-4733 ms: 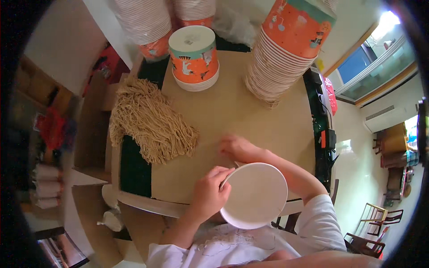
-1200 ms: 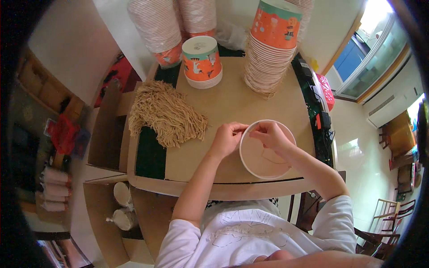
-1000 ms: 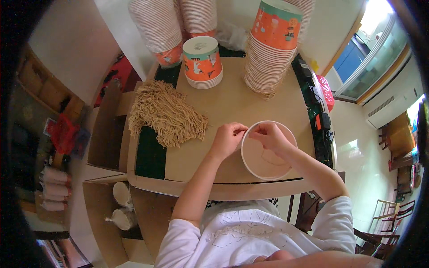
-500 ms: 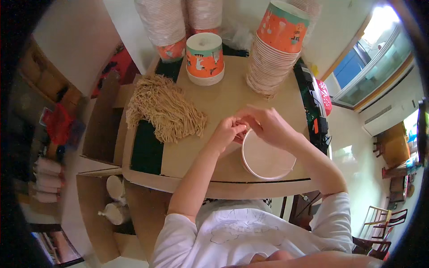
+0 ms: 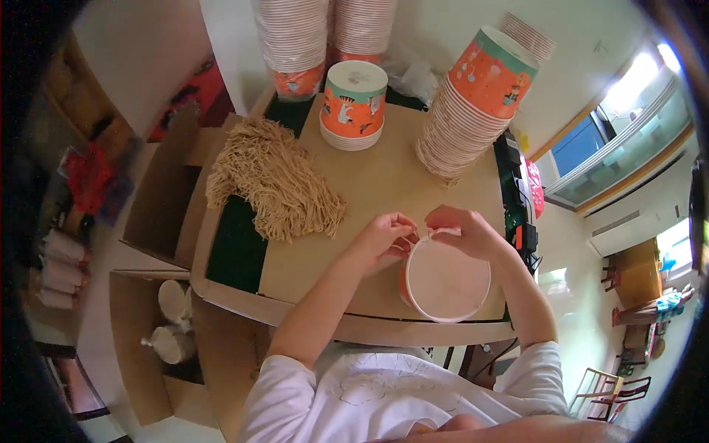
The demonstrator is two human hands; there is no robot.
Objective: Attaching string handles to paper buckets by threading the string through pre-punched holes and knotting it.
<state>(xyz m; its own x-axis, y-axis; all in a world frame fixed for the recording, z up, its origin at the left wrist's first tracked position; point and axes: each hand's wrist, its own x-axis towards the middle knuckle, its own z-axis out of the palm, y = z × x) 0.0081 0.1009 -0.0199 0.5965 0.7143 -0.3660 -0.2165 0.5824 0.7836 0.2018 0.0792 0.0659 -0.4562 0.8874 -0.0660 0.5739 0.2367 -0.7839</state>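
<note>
A large round paper tub [image 5: 450, 284] with an orange side and white rim stands at the table's front edge, its pale inside facing up toward me. At its far left rim, my left hand [image 5: 388, 238] pinches a thin light cord. My right hand [image 5: 465, 230] is closed at the far rim, fingertips on the cord; part of the cord is hidden by the fingers. Left of my hands lies a heap of loose beige cords [image 5: 277, 181]. Beyond it, a short stack of orange and green tubs [image 5: 353, 107] sits upside down.
A tall leaning stack of tubs [image 5: 473, 103] stands at the far right, with wrapped stacks [image 5: 293, 44] at the back left. Power strips [image 5: 526, 192] line the right edge. An open cardboard box [image 5: 140, 354] with white wrapped items is on the floor at left.
My hands have drawn apart at the rim, the right one turning so its fingers point down. The view has shifted slightly, and the tub sits a little lower in it.
</note>
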